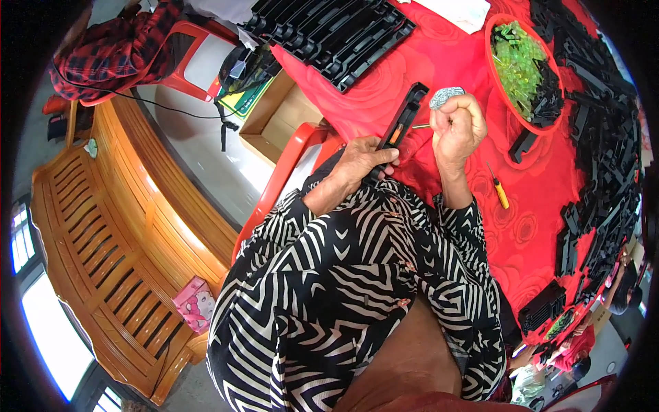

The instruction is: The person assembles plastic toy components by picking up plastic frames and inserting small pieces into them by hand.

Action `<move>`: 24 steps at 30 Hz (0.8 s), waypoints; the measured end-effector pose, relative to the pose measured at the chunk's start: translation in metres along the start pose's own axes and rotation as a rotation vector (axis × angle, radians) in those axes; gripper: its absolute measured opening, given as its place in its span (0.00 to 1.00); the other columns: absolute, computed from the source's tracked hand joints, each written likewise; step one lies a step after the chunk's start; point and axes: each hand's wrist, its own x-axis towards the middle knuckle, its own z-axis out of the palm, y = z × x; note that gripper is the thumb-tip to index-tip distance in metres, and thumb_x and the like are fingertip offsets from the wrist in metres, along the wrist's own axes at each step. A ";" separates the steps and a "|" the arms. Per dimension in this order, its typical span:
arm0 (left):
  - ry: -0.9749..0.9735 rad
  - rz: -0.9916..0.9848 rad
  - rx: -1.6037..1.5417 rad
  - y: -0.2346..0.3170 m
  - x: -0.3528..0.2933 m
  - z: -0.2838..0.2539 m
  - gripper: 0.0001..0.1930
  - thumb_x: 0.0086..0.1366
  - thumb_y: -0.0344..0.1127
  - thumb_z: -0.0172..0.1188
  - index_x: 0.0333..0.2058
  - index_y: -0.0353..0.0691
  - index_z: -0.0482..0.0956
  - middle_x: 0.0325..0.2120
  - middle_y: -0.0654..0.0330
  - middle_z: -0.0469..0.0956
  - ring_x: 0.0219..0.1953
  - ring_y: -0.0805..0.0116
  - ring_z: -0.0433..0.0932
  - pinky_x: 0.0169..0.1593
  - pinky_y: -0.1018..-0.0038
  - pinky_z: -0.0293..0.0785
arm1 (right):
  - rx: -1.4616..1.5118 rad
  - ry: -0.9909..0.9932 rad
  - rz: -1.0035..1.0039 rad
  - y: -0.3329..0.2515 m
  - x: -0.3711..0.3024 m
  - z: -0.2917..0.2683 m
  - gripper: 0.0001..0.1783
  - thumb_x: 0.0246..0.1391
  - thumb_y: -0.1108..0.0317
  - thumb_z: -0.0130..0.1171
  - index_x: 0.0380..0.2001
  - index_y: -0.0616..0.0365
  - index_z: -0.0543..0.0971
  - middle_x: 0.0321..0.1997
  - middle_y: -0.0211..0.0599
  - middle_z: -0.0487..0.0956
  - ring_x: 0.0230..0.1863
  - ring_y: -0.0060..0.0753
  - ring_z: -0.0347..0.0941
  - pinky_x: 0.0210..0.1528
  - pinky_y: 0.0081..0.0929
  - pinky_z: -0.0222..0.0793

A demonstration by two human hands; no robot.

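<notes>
My left hand (360, 161) is closed round the lower end of a long, narrow black plastic part (410, 106). That part is tilted, its upper end pointing away from me, and a small orange piece shows in its channel. Beside it my right hand (458, 134) makes a fist round a tool with a thin metal shaft (421, 126) pointing left toward the plastic part. A grey-white patterned lump (446, 96) sticks out at the top of that fist; whether it belongs to the same tool I cannot tell. On the red tablecloth (525, 254) to the right lies a yellow-handled screwdriver (501, 192).
A red basin (490, 75) holds green and black small pieces. Several black parts (329, 41) lie in rows at the far side; more are heaped along the right (597, 172). Left of me are a red chair (274, 168), a cardboard box (274, 120) and a wooden bench (113, 254). Other people sit nearby.
</notes>
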 end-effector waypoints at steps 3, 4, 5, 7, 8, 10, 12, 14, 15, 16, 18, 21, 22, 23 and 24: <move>0.005 -0.005 0.032 0.006 0.001 0.002 0.10 0.53 0.30 0.62 0.30 0.31 0.74 0.22 0.57 0.77 0.20 0.75 0.74 0.19 0.83 0.68 | -0.052 -0.024 -0.005 0.006 -0.004 0.002 0.08 0.44 0.83 0.37 0.18 0.66 0.67 0.11 0.27 0.59 0.11 0.15 0.51 0.13 0.16 0.45; 0.012 -0.002 0.033 0.005 0.000 0.002 0.10 0.53 0.30 0.63 0.30 0.30 0.74 0.22 0.57 0.77 0.20 0.75 0.74 0.19 0.83 0.68 | -0.075 -0.045 -0.011 0.009 -0.006 0.004 0.09 0.44 0.83 0.37 0.19 0.66 0.68 0.11 0.27 0.60 0.12 0.15 0.52 0.13 0.16 0.46; 0.019 0.001 0.034 0.005 0.000 0.001 0.10 0.52 0.30 0.63 0.30 0.30 0.74 0.21 0.57 0.77 0.19 0.75 0.74 0.19 0.83 0.68 | -0.077 -0.049 -0.009 0.011 -0.008 0.004 0.09 0.44 0.83 0.37 0.19 0.66 0.68 0.11 0.27 0.60 0.12 0.15 0.52 0.13 0.16 0.46; 0.013 0.021 0.054 0.005 0.002 0.003 0.10 0.52 0.30 0.63 0.30 0.30 0.74 0.21 0.57 0.77 0.19 0.74 0.74 0.19 0.83 0.68 | -0.100 -0.069 0.053 0.014 -0.012 0.006 0.10 0.45 0.83 0.36 0.18 0.66 0.68 0.13 0.28 0.62 0.13 0.14 0.52 0.14 0.16 0.47; 0.009 0.043 0.080 0.006 0.003 0.003 0.10 0.52 0.30 0.63 0.31 0.30 0.74 0.21 0.57 0.77 0.19 0.74 0.74 0.20 0.83 0.68 | -0.172 -0.050 0.047 0.015 -0.016 0.008 0.08 0.44 0.82 0.38 0.18 0.66 0.67 0.10 0.27 0.58 0.11 0.15 0.49 0.13 0.17 0.44; 0.005 0.033 0.066 0.006 0.004 0.001 0.10 0.52 0.30 0.63 0.30 0.30 0.74 0.21 0.57 0.77 0.19 0.74 0.74 0.20 0.83 0.68 | -0.216 -0.073 0.030 0.018 -0.023 0.011 0.08 0.45 0.82 0.38 0.18 0.66 0.67 0.11 0.27 0.58 0.11 0.16 0.50 0.13 0.17 0.44; -0.001 0.022 0.051 0.005 0.007 -0.002 0.10 0.52 0.30 0.63 0.30 0.30 0.75 0.21 0.57 0.77 0.20 0.74 0.75 0.20 0.83 0.68 | -0.308 -0.083 0.000 0.024 -0.029 0.011 0.08 0.46 0.81 0.38 0.18 0.65 0.67 0.11 0.27 0.58 0.11 0.16 0.51 0.13 0.17 0.46; -0.033 0.030 0.055 0.003 0.010 -0.005 0.10 0.51 0.31 0.64 0.29 0.30 0.75 0.20 0.57 0.77 0.19 0.74 0.75 0.19 0.83 0.68 | -0.295 -0.074 0.004 0.028 -0.031 0.005 0.08 0.46 0.81 0.38 0.18 0.65 0.67 0.11 0.27 0.58 0.11 0.17 0.51 0.13 0.17 0.46; -0.031 0.029 0.050 0.003 0.009 -0.005 0.10 0.51 0.31 0.64 0.29 0.30 0.75 0.20 0.57 0.77 0.19 0.74 0.75 0.19 0.83 0.68 | -0.278 -0.058 0.003 0.027 -0.030 0.007 0.08 0.46 0.81 0.38 0.18 0.65 0.67 0.11 0.27 0.58 0.12 0.17 0.51 0.13 0.16 0.46; -0.021 0.028 0.050 0.004 0.009 -0.004 0.10 0.51 0.31 0.64 0.28 0.30 0.75 0.20 0.57 0.77 0.19 0.74 0.75 0.19 0.83 0.68 | -0.239 -0.064 0.020 0.024 -0.028 0.009 0.08 0.45 0.82 0.38 0.18 0.65 0.66 0.11 0.28 0.58 0.12 0.17 0.51 0.13 0.17 0.47; -0.010 0.027 0.046 0.003 0.009 -0.003 0.10 0.51 0.31 0.64 0.27 0.30 0.76 0.20 0.57 0.77 0.19 0.74 0.74 0.19 0.83 0.68 | -0.190 -0.061 0.023 0.013 -0.027 0.012 0.09 0.46 0.82 0.37 0.18 0.65 0.67 0.13 0.29 0.62 0.13 0.16 0.54 0.15 0.15 0.49; -0.013 0.030 0.035 0.002 0.009 -0.003 0.09 0.51 0.31 0.64 0.26 0.31 0.75 0.20 0.57 0.77 0.19 0.74 0.74 0.19 0.83 0.68 | -0.165 -0.084 0.006 0.012 -0.027 0.009 0.10 0.47 0.82 0.37 0.18 0.65 0.69 0.15 0.29 0.64 0.14 0.15 0.55 0.16 0.15 0.52; -0.019 0.038 0.048 0.002 0.010 -0.002 0.10 0.51 0.31 0.64 0.26 0.31 0.75 0.20 0.57 0.77 0.19 0.74 0.74 0.19 0.83 0.68 | -0.261 -0.075 -0.012 0.021 -0.029 0.008 0.09 0.46 0.82 0.37 0.18 0.65 0.67 0.13 0.29 0.61 0.13 0.17 0.53 0.14 0.17 0.49; -0.024 0.046 0.061 0.002 0.010 -0.001 0.10 0.51 0.32 0.64 0.26 0.31 0.75 0.20 0.57 0.77 0.19 0.74 0.74 0.19 0.83 0.68 | -0.357 -0.066 -0.031 0.026 -0.031 0.007 0.08 0.45 0.82 0.37 0.18 0.65 0.66 0.11 0.29 0.58 0.11 0.19 0.51 0.12 0.18 0.46; -0.022 0.048 0.059 0.002 0.010 -0.001 0.10 0.51 0.32 0.64 0.26 0.31 0.75 0.20 0.57 0.77 0.19 0.74 0.74 0.19 0.83 0.68 | -0.269 -0.026 0.014 0.023 -0.030 0.010 0.08 0.44 0.82 0.37 0.17 0.65 0.66 0.11 0.30 0.58 0.11 0.19 0.50 0.12 0.18 0.45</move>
